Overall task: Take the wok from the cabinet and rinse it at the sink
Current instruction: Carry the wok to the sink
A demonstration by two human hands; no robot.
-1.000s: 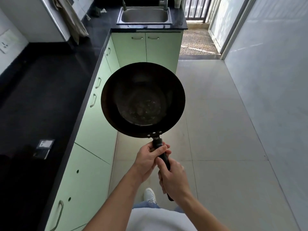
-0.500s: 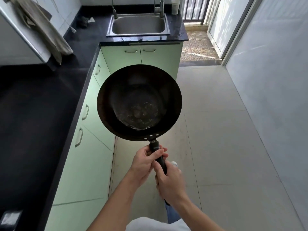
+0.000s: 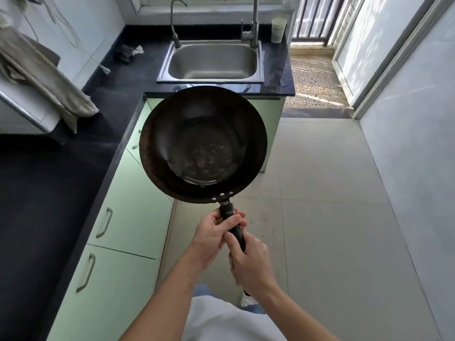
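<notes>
I hold a dark round wok (image 3: 203, 143) out in front of me by its black handle, bowl facing up, with pale residue on its bottom. My left hand (image 3: 214, 236) grips the handle near the bowl. My right hand (image 3: 251, 263) grips it just behind, closer to me. The steel sink (image 3: 211, 61) lies straight ahead in the black counter, just beyond the wok's far rim. A tall tap (image 3: 253, 23) stands at its back right and a thin curved tap (image 3: 173, 20) at its back left.
The black counter (image 3: 49, 183) runs along my left over pale green cabinets (image 3: 128, 217). A beige cloth (image 3: 41, 77) hangs over a white appliance at left. A cup (image 3: 278, 29) stands right of the tap. A dark rag (image 3: 126, 52) lies left of the sink. Tiled floor (image 3: 332, 205) spreads right.
I have walked toward the sink with the wok held out in both hands. The sink has come much closer and larger, and the wok's rim now reaches the counter's front edge.
</notes>
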